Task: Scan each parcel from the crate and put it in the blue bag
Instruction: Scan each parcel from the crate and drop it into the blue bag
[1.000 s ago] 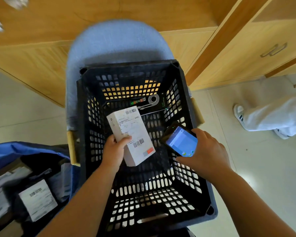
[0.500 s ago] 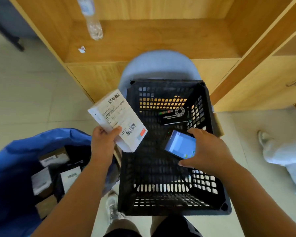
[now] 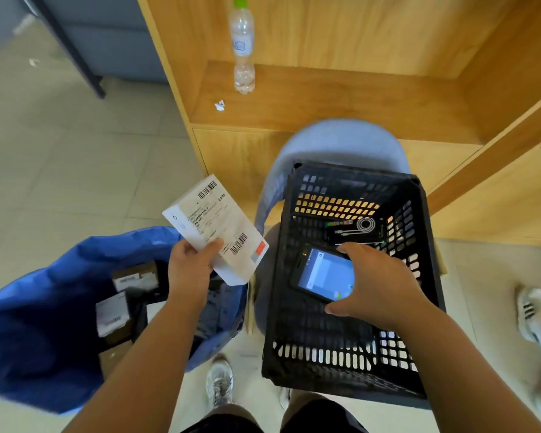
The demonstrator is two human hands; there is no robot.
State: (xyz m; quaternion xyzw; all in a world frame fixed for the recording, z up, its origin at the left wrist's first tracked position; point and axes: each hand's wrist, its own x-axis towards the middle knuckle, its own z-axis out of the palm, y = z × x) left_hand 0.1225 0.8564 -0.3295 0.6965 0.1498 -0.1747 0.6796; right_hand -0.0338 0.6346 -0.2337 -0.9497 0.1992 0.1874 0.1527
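Observation:
My left hand (image 3: 190, 270) grips a white parcel box (image 3: 216, 226) with a barcode label facing up, held above the right rim of the open blue bag (image 3: 44, 323). Several parcels (image 3: 113, 314) lie inside the bag. My right hand (image 3: 378, 285) holds a phone scanner (image 3: 324, 273) with its screen lit, over the black plastic crate (image 3: 425, 276). At the crate's far end lies a dark packet with a coiled cable picture (image 3: 356, 228).
The crate rests on a grey-blue chair (image 3: 334, 142) in front of a wooden cabinet (image 3: 325, 98). A plastic bottle (image 3: 241, 48) stands on its shelf. Another person's shoe (image 3: 528, 310) is at the right. My own shoe (image 3: 219, 382) is below on the tiled floor.
My left hand has carried the white box out of the crate and leftward over the blue bag. The right hand stays over the crate with the phone.

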